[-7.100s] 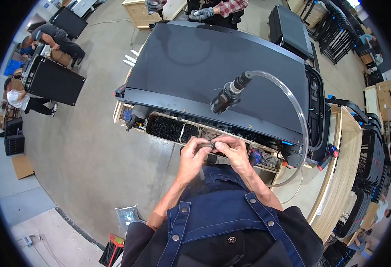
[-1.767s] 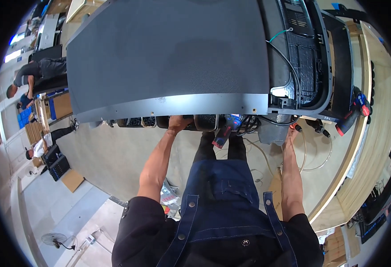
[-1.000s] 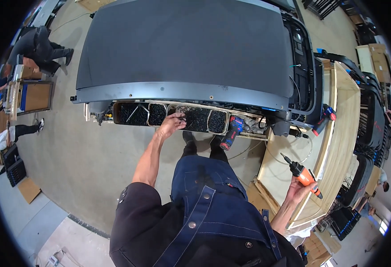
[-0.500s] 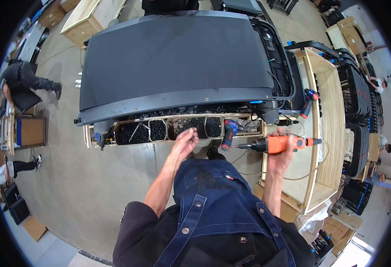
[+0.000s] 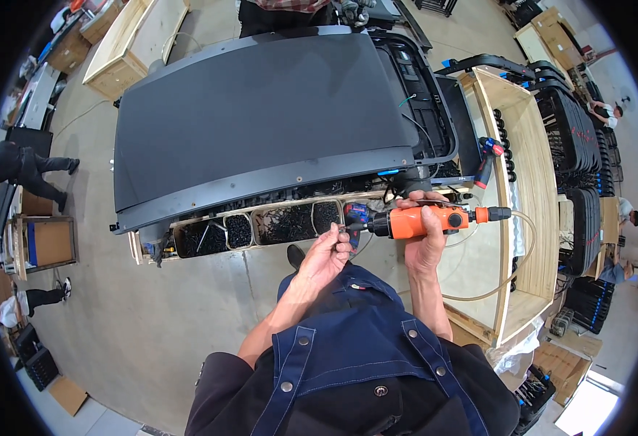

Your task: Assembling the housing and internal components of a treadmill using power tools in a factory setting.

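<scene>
My right hand (image 5: 426,236) is wrapped round an orange air screwdriver (image 5: 408,223), held level with its bit pointing left and its hose end to the right. My left hand (image 5: 326,256) is closed in a pinch right at the bit's tip. Something small and dark shows at those fingertips, too small to make out. Just beyond both hands runs a wooden tray (image 5: 243,253) with bins of small black fasteners (image 5: 239,230). A large dark grey panel (image 5: 261,109) lies flat on the far side of it.
A blue and red cordless driver (image 5: 355,213) stands in the tray, partly hidden behind the orange tool. Another red and blue driver (image 5: 487,161) rests by the wooden crate (image 5: 533,182) at right. A pale hose (image 5: 531,247) loops there. A person (image 5: 286,14) stands beyond the panel.
My view has turned somewhat. The orange screwdriver has come left toward my left hand, and its bit tip is now at my left fingertips. Both hands stay closed.
</scene>
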`<state>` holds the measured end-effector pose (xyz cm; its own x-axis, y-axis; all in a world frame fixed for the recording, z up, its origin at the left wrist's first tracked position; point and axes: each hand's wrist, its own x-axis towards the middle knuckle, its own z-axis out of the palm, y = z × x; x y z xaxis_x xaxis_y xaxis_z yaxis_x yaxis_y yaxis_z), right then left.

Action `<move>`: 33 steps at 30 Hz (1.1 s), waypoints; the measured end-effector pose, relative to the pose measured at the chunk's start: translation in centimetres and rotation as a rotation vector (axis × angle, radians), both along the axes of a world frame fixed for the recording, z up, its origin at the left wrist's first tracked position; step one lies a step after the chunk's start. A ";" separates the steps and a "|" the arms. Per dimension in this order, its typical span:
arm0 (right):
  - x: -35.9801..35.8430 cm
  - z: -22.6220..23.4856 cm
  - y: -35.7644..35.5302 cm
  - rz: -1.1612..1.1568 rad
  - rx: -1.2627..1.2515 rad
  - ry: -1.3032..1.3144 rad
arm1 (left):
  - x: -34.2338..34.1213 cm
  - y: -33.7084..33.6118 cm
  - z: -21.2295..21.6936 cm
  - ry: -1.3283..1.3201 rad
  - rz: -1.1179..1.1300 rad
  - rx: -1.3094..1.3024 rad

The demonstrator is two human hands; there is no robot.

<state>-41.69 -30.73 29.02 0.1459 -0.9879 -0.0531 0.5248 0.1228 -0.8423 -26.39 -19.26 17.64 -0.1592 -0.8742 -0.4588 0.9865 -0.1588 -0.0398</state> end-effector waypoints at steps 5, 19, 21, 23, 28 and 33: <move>-2.0 0.0 -3.2 -0.009 0.028 -0.031 | -1.7 -2.9 -0.3 0.078 0.026 0.020; -6.4 -0.1 -10.2 -0.018 -0.106 0.016 | -6.7 -11.1 1.3 -0.651 0.079 0.117; -6.8 0.0 -10.7 -0.016 -0.138 0.030 | -7.4 -12.3 1.5 -0.728 0.054 0.128; -7.2 0.2 -11.2 0.000 -0.204 0.067 | -8.1 -13.3 1.3 -0.569 0.027 0.146; -6.8 1.9 -13.1 0.061 -0.347 0.156 | -8.8 -18.5 0.6 0.007 -0.011 0.110; -5.2 2.1 -15.8 0.119 -0.440 0.317 | -10.2 -21.6 0.2 0.256 0.036 0.097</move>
